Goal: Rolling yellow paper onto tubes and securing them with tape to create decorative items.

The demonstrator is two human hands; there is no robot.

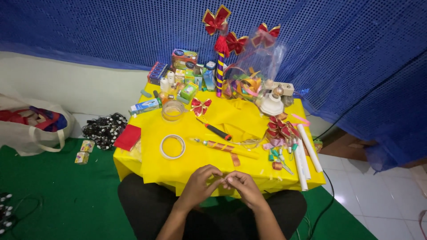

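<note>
Both hands meet at the near edge of the low counter draped in yellow paper: left hand and right hand w/ fingers pinched together on a small, thin strip, too small to tell more, held between the two, long axis approx. left-right. Just beyond the fingers lies a long ribbon-wrapped gold-and-red stick, axis slanting left-far to right-near, right hand slightly nearer. A white tape roll sits beyond-left; a black-and-orange-handled tool farther out.

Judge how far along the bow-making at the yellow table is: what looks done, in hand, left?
Done: red-and-gold bows lie on the yellow table. In hand: left hand and right hand pinch something small, unclear. Left: tape ring and ribbon-wrapped stick lie untouched.
</note>
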